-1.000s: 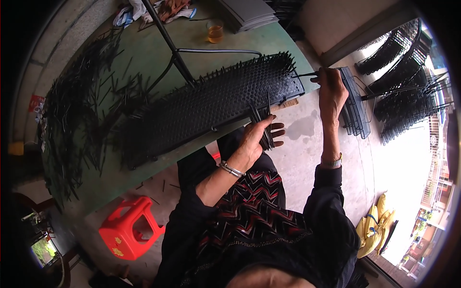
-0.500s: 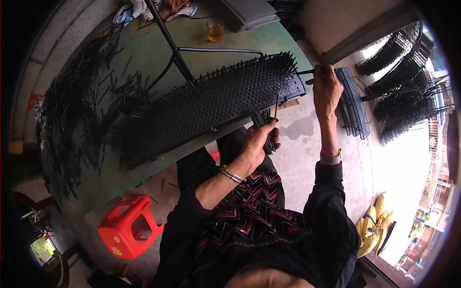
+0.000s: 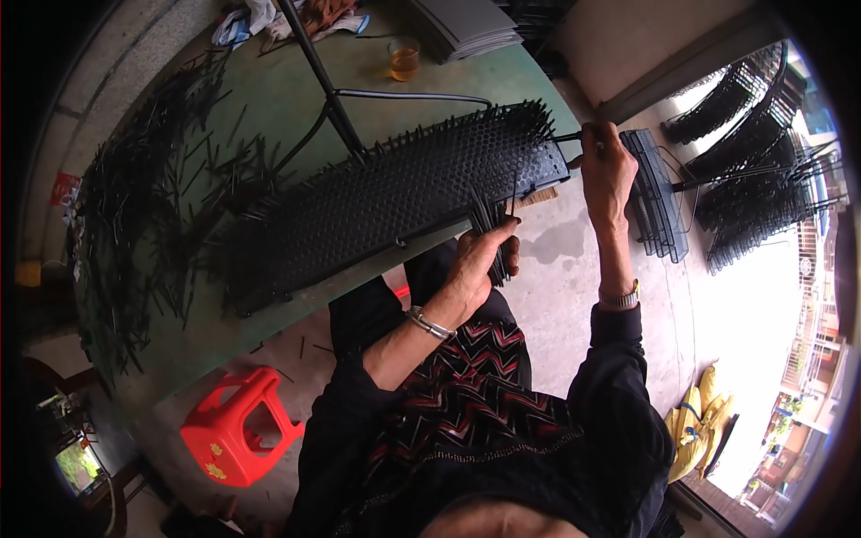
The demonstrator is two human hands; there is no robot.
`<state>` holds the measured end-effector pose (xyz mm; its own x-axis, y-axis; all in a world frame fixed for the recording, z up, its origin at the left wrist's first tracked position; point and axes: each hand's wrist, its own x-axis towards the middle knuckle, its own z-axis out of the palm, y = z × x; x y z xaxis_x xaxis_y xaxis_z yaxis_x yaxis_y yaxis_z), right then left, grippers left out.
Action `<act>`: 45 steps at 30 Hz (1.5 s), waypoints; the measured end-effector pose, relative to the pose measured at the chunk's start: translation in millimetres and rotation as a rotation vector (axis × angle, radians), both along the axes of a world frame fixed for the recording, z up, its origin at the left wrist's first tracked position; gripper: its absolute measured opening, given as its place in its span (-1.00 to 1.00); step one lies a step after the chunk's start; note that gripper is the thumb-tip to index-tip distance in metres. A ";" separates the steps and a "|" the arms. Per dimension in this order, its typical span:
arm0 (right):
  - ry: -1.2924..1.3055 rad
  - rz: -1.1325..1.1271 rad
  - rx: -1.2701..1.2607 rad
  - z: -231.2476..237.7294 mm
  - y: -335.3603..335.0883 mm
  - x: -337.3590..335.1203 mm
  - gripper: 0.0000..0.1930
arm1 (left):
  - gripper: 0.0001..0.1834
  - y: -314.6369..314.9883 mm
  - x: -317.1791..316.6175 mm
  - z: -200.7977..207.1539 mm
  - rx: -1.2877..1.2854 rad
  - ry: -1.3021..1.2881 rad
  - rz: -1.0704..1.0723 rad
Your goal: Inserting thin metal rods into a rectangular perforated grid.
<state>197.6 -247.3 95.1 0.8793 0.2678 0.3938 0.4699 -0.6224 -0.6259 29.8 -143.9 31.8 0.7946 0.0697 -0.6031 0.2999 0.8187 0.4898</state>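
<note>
A long black perforated panel with a pole and side braces rests slantwise on the green table. Short black strips stick out along its far edge, thickest at the right end. Below the near edge, my left hand is closed around a bundle of thin black strips, one standing up apart from the rest. My right hand is closed just off the panel's right end, pinching a black strip that reaches to the panel's far corner. The strip's end inside my fingers is hidden.
Loose black strips are heaped on the table's left. A cup of amber drink, grey sheets and cloths lie at the back. A red stool stands below. More black panels and yellow sacks are at right.
My right hand has shifted very slightly left and down, still at the panel's right end. My left hand and its bundle have barely moved.
</note>
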 end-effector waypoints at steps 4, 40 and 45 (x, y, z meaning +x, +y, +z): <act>0.010 0.028 0.004 -1.8 -1.7 3.7 -0.86 | -0.78 -1.8 -2.3 -1.0 -0.013 0.010 -0.013; -0.189 0.050 -0.361 -38.0 6.6 21.6 -0.72 | -0.79 -5.1 -1.4 0.4 0.027 -0.026 -0.009; -0.043 -0.036 -0.340 -25.1 -0.7 3.2 -0.66 | -0.78 -2.2 -0.2 5.1 0.054 -0.037 0.004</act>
<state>200.8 -248.0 70.0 0.8751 0.3591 0.3244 0.4653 -0.8085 -0.3603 29.5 -146.2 36.9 0.8157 0.1047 -0.5689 0.2777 0.7919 0.5439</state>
